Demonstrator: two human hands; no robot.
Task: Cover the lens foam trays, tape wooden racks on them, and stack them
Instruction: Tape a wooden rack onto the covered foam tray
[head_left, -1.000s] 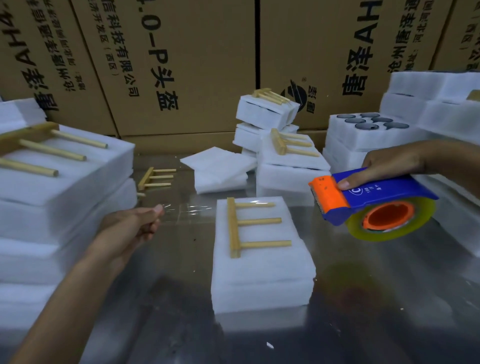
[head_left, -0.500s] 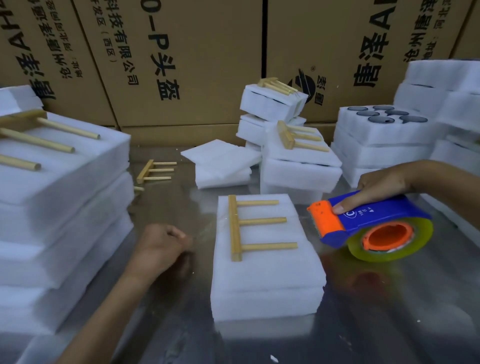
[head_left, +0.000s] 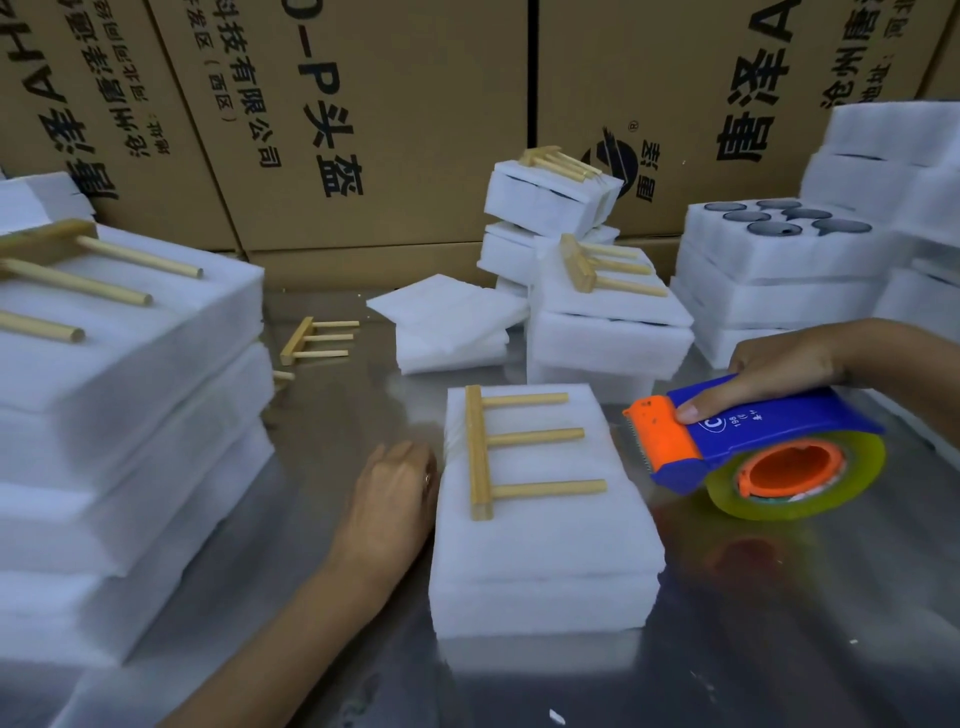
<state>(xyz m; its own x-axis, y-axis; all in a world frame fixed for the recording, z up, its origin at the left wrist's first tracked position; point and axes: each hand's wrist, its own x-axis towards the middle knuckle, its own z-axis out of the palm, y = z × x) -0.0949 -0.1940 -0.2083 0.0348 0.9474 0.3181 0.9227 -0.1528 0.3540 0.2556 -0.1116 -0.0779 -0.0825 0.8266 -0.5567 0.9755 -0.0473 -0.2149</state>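
Left hand (head_left: 395, 483) moved against foam tray (head_left: 545, 561) side, grip seemingly flat; right hand (head_left: 769, 369) grips tape dispenser (head_left: 753, 441).

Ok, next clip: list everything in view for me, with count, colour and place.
covered foam tray: one, white, centre of table.
wooden rack: one, tan, lying on that tray.
tape dispenser: one, blue and orange, clear tape roll, right of the tray.
finished stack: one, white, left, rack on top.
loose wooden rack: one, tan, on the table behind.
foam sheets: small pile, white, centre back.
racked trays: several, white, centre back.
uncovered lens tray: one, white with dark lenses, right back.
cardboard boxes: several, brown, behind.
table: shiny metal.
left hand: against the tray's left side.
right hand: grips the dispenser.
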